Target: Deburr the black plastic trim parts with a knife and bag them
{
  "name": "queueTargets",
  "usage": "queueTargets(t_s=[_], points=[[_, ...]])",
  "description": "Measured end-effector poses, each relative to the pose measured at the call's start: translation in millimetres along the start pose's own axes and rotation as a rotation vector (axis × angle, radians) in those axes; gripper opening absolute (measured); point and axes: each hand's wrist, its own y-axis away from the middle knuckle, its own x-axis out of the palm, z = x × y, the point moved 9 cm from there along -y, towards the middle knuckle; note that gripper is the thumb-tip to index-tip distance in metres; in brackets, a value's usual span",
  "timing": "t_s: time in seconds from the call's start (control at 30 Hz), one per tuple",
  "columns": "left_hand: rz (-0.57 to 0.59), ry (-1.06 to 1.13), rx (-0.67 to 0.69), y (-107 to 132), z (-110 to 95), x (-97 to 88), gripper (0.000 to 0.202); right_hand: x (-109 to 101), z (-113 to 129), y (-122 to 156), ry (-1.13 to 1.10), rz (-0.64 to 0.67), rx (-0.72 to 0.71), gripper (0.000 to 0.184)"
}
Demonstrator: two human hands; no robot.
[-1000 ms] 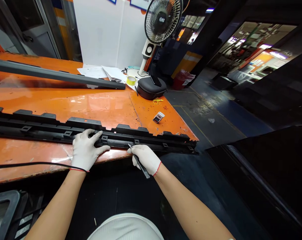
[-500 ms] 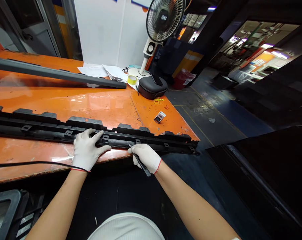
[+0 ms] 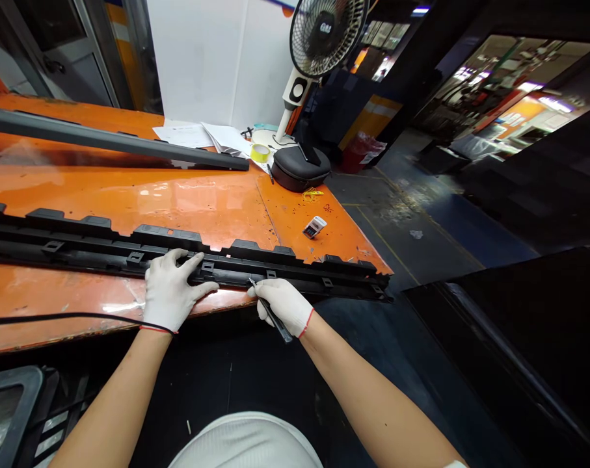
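Note:
A long black plastic trim strip [image 3: 295, 268] with clips lies along the near edge of the orange table [image 3: 177, 201]. My left hand [image 3: 170, 291], in a white glove, rests flat on the strip with fingers spread, pressing it down. My right hand [image 3: 282, 304], also gloved, is closed round a thin dark pen-like tool [image 3: 271, 312]. The tool's tip touches the strip's near edge just right of my left hand.
A second long dark strip [image 3: 114, 140] lies across the back of the table. Papers [image 3: 197, 135], a yellow tape roll [image 3: 260, 153], a black pouch [image 3: 300, 170] and a desk fan [image 3: 319, 39] stand at the far right. A black cable [image 3: 60, 318] runs along the front edge. A small card [image 3: 314, 227] lies near the corner.
Only the camera has shifted slightly; both hands keep their places on the strip.

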Motion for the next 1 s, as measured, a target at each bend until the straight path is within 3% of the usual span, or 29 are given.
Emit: queueTargets(t_s=[0.17,0.27,0.4,0.63,0.8,0.87,0.93,1.0], points=[[0.007,-0.008,0.0,-1,0,0.2,0.063,20,2,1,0.037,0.066,-0.006,0.015],[0.012,-0.003,-0.01,-1,0,-0.3,0.062,32,9,2,0.018,0.111,-0.097,0.017],[0.02,0.017,-0.028,-1,-1,-1.8,0.063,18,13,2,0.043,-0.025,-0.21,0.019],[-0.005,0.019,-0.005,0,-3,-3.7,0.062,-3,-8,2,0.091,-0.073,-0.119,0.019],[-0.038,0.031,0.012,0,-1,-3.4,0.063,20,1,10,0.125,0.126,-0.122,0.023],[-0.05,0.038,0.019,1,0,-2.7,0.064,17,14,9,0.225,0.03,-0.232,0.025],[-0.063,0.046,0.023,1,1,-1.3,0.067,7,27,7,0.413,-0.181,-0.347,0.02],[-0.077,0.062,0.033,2,1,-0.1,0.071,5,30,3,0.647,-0.306,-0.358,0.015]])
